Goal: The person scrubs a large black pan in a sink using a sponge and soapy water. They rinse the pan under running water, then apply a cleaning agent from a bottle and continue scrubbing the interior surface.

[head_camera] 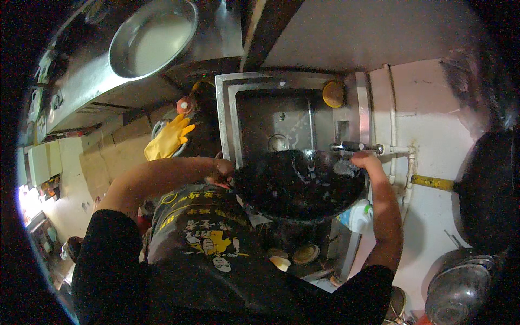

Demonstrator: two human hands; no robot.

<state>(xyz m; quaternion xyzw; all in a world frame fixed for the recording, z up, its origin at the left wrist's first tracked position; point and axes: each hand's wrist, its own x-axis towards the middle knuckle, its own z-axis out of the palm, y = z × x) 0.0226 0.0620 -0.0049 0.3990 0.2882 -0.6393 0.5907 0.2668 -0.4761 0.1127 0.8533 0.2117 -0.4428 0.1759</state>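
Observation:
A large black wok (280, 187) sits over the near part of the metal sink (227, 118), between my two hands. At its left rim, my left hand (221, 172) is closed on the edge. My right hand (364, 159) grips the opposite rim, just below the metal faucet (357, 147); its fingers are partly hidden. A whitish, blurred patch that looks like running water shows inside the wok beneath the faucet. The wok's dark inner surface looks wet and shiny. Beyond it, the sink basin shows a round drain (278, 142).
A yellow rubber glove (166, 140) lies left of the sink. A round yellowish object (334, 94) sits at the sink's far right corner. A white bottle (357, 215) stands below my right forearm. Pipes (393, 122) run along the right wall. A wide metal pan (154, 40) rests upper left.

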